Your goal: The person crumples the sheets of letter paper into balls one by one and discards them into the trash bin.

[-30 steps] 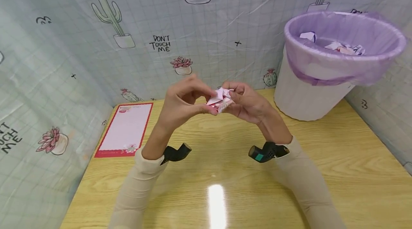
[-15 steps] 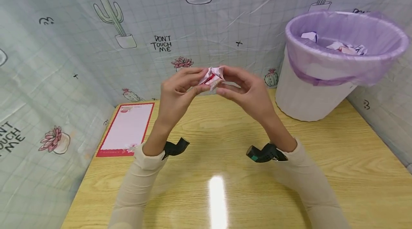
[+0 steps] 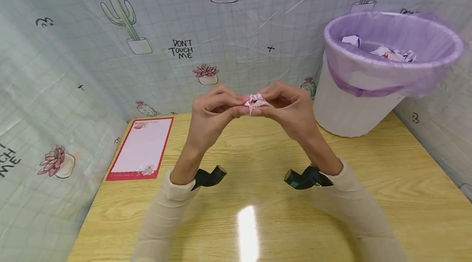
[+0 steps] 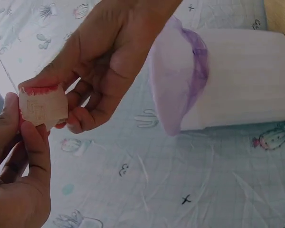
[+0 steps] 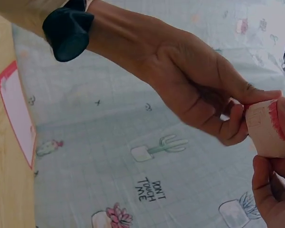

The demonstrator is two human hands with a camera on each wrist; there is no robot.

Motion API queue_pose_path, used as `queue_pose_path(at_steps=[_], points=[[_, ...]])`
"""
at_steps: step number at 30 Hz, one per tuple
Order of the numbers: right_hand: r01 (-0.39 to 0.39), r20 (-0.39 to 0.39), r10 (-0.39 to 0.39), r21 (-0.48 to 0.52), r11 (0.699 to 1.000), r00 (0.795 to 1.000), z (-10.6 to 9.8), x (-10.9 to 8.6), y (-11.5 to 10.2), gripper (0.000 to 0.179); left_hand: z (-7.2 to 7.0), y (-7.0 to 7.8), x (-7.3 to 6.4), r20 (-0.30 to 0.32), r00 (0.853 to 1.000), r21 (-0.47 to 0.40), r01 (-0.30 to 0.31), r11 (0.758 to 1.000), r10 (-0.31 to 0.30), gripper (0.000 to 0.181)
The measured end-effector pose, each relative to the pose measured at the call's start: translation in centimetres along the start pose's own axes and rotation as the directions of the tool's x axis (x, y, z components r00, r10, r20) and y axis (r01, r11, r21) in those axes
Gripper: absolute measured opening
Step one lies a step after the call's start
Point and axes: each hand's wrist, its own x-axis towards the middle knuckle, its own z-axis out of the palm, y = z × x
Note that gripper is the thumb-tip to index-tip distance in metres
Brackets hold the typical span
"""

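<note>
Between both hands, raised above the table, is a small wad of folded, crumpled paper (image 3: 256, 102), white-pink with red edging. My left hand (image 3: 214, 114) pinches its left side between thumb and fingers. On the opposite side my right hand (image 3: 291, 108) pinches it the same way, the two thumbs nearly meeting along the near edge. Seen in the left wrist view, the paper (image 4: 45, 107) shows a flat face with a faint printed square pattern and a red strip on top. The right wrist view shows the paper (image 5: 268, 128) gripped from both ends.
A sheet of red-bordered stationery (image 3: 141, 147) lies at the left on the wooden table (image 3: 243, 159). At the back right stands a white bin (image 3: 343, 106) with a purple liner (image 3: 387, 75), several crumpled papers (image 3: 396, 54) inside. A cactus-patterned curtain (image 3: 239, 41) hangs behind.
The hands rise with the paper, then come down again and slightly right. The right hand has changed its hold, and the wad looks flatter and more compact between the fingers.
</note>
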Motion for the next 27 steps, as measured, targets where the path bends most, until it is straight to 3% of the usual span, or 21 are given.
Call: queue_pose_path(at_steps=[4, 7, 10, 14, 15, 17, 20, 21, 22, 24, 27], points=[[0.039, 0.027, -0.039, -0.004, 0.999, 0.999, -0.4, 0.3, -0.3, 0.039, 0.4, 0.0, 0.1, -0.025, 0.992, -0.129, 0.117, 0.985, -0.121, 0.012], [-0.066, -0.006, 0.066, -0.007, 0.998, 0.998, -0.5, 0.5, -0.5, 0.038, 0.5, 0.2, 0.4, -0.034, 0.989, -0.137, 0.136, 0.981, -0.142, 0.016], [-0.245, -0.039, 0.253, 0.145, 0.959, 0.967, -0.3, 0.6, -0.5, 0.032, 0.4, 0.6, 0.6, -0.019, 0.992, -0.068, 0.12, 0.99, -0.122, 0.034], [-0.401, 0.025, 0.419, 0.349, 0.847, 0.908, 0.1, 0.7, 0.1, 0.029, -0.2, 1.0, 0.7, -0.023, 0.994, 0.055, 0.104, 0.993, -0.103, 0.035], [-0.416, 0.04, 0.432, 0.362, 0.835, 0.901, 0.2, 0.7, 0.3, 0.029, -0.3, 1.0, 0.7, -0.034, 0.993, 0.078, 0.114, 0.99, -0.112, 0.028], [-0.431, 0.037, 0.438, 0.272, 0.861, 0.898, 0.2, 0.6, 0.5, 0.025, -0.6, 0.8, 0.8, -0.065, 0.985, 0.058, 0.165, 0.985, -0.161, 0.016], [-0.325, 0.005, 0.325, -0.028, 0.945, 0.946, 0.1, 0.4, 0.4, 0.032, -1.0, 0.5, 0.9, -0.1, 0.961, -0.043, 0.256, 0.966, -0.259, 0.014], [-0.25, 0.016, 0.255, -0.14, 0.958, 0.967, 0.1, 0.3, 0.4, 0.04, -1.1, 0.3, 0.8, -0.109, 0.954, -0.07, 0.272, 0.96, -0.279, 0.016], [-0.157, 0.042, 0.174, -0.262, 0.952, 0.984, 0.0, 0.3, 0.3, 0.048, -1.2, 0.2, 0.8, -0.118, 0.95, -0.09, 0.281, 0.956, -0.29, 0.018], [0.062, 0.127, -0.004, -0.458, 0.887, 0.992, -0.2, 0.4, 0.3, 0.06, -1.2, 0.0, 0.8, -0.129, 0.949, -0.076, 0.281, 0.957, -0.289, 0.019], [0.302, 0.265, -0.176, -0.574, 0.761, 0.948, -0.6, 0.5, 0.2, 0.058, -0.9, -0.6, 0.7, -0.144, 0.959, 0.001, 0.248, 0.969, -0.246, 0.015]])
